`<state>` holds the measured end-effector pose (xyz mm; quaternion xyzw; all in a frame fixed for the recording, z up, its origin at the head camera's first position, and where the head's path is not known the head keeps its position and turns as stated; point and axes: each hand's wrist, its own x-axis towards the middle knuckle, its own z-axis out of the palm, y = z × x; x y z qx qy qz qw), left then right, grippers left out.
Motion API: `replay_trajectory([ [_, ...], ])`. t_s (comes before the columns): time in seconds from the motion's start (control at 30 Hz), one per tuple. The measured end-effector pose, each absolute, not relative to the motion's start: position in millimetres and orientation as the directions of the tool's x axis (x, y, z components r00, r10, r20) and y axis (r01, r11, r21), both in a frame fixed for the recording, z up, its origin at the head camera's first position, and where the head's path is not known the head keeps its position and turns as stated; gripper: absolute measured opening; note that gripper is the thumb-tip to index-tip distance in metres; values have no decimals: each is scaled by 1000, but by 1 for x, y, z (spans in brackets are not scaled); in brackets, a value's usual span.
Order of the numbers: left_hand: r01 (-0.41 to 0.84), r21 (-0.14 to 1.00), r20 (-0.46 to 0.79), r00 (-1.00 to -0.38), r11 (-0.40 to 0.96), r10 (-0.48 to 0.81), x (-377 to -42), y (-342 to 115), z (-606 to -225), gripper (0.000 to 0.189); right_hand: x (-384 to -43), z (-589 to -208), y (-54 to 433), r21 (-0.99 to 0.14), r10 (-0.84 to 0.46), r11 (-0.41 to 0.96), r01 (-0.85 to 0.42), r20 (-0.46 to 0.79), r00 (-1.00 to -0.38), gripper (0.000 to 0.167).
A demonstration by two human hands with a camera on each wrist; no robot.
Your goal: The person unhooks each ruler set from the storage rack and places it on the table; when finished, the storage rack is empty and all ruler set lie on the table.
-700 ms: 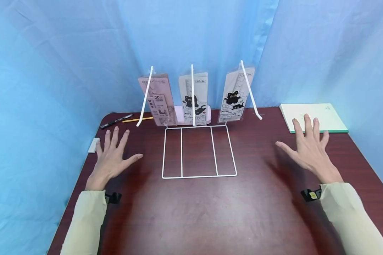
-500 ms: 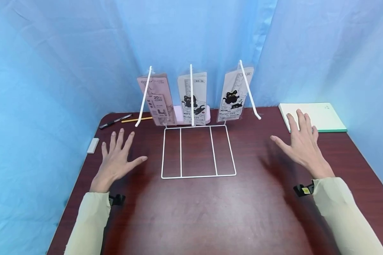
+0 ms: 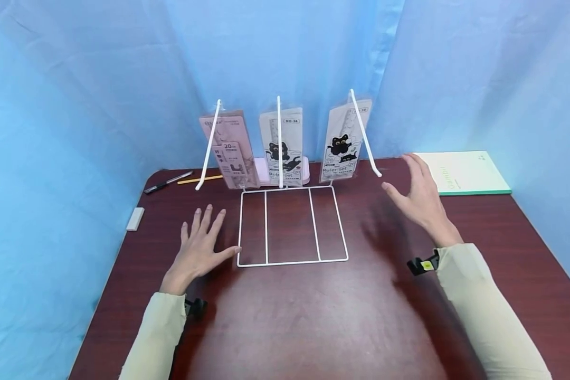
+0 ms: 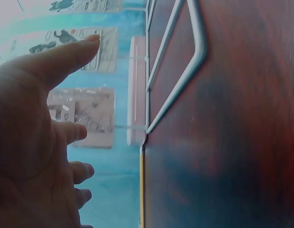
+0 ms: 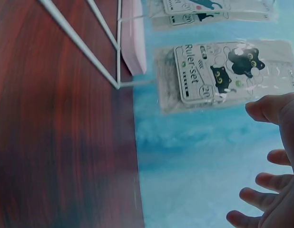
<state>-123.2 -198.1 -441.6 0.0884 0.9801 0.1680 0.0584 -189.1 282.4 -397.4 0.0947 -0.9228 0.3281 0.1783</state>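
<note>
A white wire display rack (image 3: 292, 263) stands on the dark red table with three prongs. From its left prong hangs a pink ruler-set packet (image 3: 233, 158); a white cat-print ruler-set packet (image 3: 294, 134) hangs in the middle and another white ruler-set packet (image 3: 334, 158) on the right. My left hand (image 3: 198, 253) hovers with spread fingers by the rack base's left side, its thumb tip overlapping the wire in the head view. My right hand (image 3: 420, 200) is held in the air right of the right prong, fingers extended, holding nothing.
A green-edged notebook (image 3: 470, 171) lies at the back right, partly behind the right hand. A black pen (image 3: 168, 182), a yellow pencil (image 3: 199, 180) and a white eraser (image 3: 135, 219) lie at the left. Behind the rack is a pale purple case (image 3: 306, 171). Blue curtains surround the table.
Both hands have moved inward toward the rack. The left came right and slightly nearer the body; the right went left and farther forward, uncovering more of the notebook.
</note>
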Motion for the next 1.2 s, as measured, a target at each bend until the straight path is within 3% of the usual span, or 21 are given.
replay_trajectory([
  [0.2,165,369,-89,-973,915,211,-121,-184,-449,99,-201,-397,268,-623,-30,713,-321,430,-902,66],
  [0.7,160,435,-134,-962,886,240,-119,-176,-460,99,-223,-399,245,-815,75,544,-198,282,-956,55],
  [1.2,143,532,-169,-948,835,270,-117,-177,-474,98,-236,-409,235,-831,105,542,-129,219,-970,51],
])
